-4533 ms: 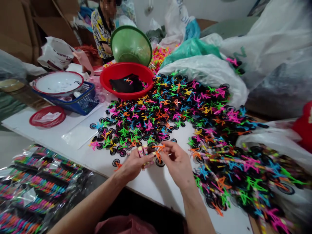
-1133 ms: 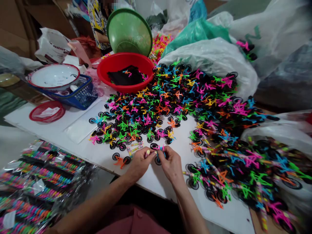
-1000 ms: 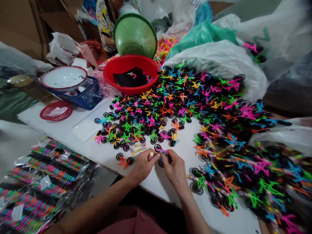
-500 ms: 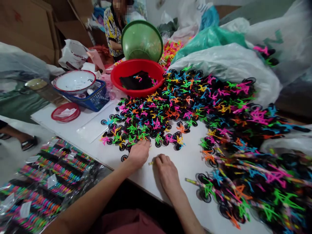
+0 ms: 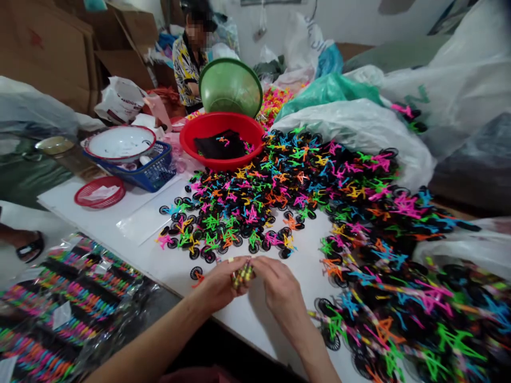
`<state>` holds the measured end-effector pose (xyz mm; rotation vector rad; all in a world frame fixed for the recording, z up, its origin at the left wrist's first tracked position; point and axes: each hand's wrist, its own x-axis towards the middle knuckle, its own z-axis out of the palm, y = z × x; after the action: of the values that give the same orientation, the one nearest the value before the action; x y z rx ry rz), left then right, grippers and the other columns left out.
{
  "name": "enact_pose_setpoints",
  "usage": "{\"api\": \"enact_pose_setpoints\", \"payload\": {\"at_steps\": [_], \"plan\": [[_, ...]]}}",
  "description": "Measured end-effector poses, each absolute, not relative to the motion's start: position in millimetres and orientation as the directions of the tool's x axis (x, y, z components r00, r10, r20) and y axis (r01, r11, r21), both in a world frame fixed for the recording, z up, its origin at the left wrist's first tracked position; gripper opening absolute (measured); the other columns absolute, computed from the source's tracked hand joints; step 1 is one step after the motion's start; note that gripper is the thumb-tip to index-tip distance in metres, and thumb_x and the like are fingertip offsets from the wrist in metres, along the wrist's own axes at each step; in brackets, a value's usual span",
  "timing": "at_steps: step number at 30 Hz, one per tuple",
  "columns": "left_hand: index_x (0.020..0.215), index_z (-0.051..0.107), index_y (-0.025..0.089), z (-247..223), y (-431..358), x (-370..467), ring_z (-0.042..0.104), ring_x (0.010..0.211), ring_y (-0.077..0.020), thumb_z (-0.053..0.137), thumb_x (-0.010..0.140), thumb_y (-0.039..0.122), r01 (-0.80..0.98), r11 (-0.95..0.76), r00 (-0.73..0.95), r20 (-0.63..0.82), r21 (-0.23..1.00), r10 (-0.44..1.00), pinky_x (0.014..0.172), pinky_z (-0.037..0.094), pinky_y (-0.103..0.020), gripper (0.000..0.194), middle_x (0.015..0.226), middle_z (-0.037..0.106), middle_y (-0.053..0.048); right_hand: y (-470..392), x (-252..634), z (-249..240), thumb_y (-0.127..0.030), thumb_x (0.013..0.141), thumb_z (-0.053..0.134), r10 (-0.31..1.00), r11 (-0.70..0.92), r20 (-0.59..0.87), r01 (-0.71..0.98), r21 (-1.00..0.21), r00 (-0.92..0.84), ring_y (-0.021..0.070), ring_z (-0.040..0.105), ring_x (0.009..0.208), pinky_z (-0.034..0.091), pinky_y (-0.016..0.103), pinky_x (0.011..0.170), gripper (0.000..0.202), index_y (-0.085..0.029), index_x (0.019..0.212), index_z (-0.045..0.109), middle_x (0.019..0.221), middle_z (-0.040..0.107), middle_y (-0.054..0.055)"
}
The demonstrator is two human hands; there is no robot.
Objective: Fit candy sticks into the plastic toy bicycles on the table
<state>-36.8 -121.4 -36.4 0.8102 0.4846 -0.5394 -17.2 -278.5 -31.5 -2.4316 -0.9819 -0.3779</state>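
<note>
A small bundle of thin patterned sticks (image 5: 243, 275), yellow-green and banded, is held up just above the table's near edge. My left hand (image 5: 217, 287) is closed around it, with the stick ends facing me. My right hand (image 5: 281, 284) has its fingers bent in from the other side, its fingertips pressed at the top of the bundle. Just beyond both hands lies a large heap of small plastic toy bicycles (image 5: 251, 213) with black wheels and bright frames. One orange toy bicycle (image 5: 197, 275) lies apart, left of my left hand.
More toy bicycles (image 5: 383, 319) and patterned sticks spread along the right. A red basin (image 5: 221, 162), a green basin (image 5: 231, 88), a blue basket (image 5: 157, 170) and a red tray (image 5: 99, 199) stand behind. Packed bags (image 5: 80, 292) lie lower left. Across the table is another person (image 5: 186, 69).
My hands have lifted off the table and come together at the bundle of patterned sticks. The stick that lay between them on the table is no longer seen there. The view has tilted up slightly.
</note>
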Motion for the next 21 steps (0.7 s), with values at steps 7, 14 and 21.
{"api": "enact_pose_setpoints", "payload": {"at_steps": [7,14,21], "plan": [[0.102,0.053,0.014,-54.3,-108.3,-65.1,0.061,0.071,-0.0168,0.075,0.06,0.019,0.523,0.488,0.846,-0.497,0.699,-0.195,0.06,0.051,-0.03,0.048,0.077,0.06,-0.004,-253.6,32.7,-50.3,-0.006,0.082,0.045,0.625,-0.719,0.325,0.686,-0.114,0.71,0.0259,0.051,0.099,0.041,0.044,0.086,0.033,-0.022,0.103,0.064,0.114,0.056,0.012],[0.091,0.053,0.015,-65.0,-100.4,-29.7,0.058,0.059,-0.0142,0.076,0.054,0.02,0.317,0.328,0.931,-0.359,0.89,0.074,0.053,0.048,-0.026,0.043,0.064,0.058,0.001,-301.0,-14.5,-68.5,-0.008,0.086,0.039,0.58,-0.626,0.441,0.721,-0.297,0.685,0.0184,0.056,0.087,0.048,0.031,0.074,0.034,-0.023,0.106,0.062,0.097,0.061,0.007],[0.086,0.06,0.014,-53.8,-96.3,-41.1,0.055,0.062,-0.01,0.072,0.066,0.028,0.4,0.445,0.912,-0.397,0.801,-0.105,0.055,0.046,-0.023,0.028,0.08,0.061,-0.003,-304.8,-55.7,-55.3,-0.022,0.09,0.042,0.348,-0.782,0.207,0.405,-0.474,0.914,0.0222,0.055,0.1,0.049,0.038,0.085,0.025,-0.019,0.112,0.054,0.109,0.058,0.01]]}}
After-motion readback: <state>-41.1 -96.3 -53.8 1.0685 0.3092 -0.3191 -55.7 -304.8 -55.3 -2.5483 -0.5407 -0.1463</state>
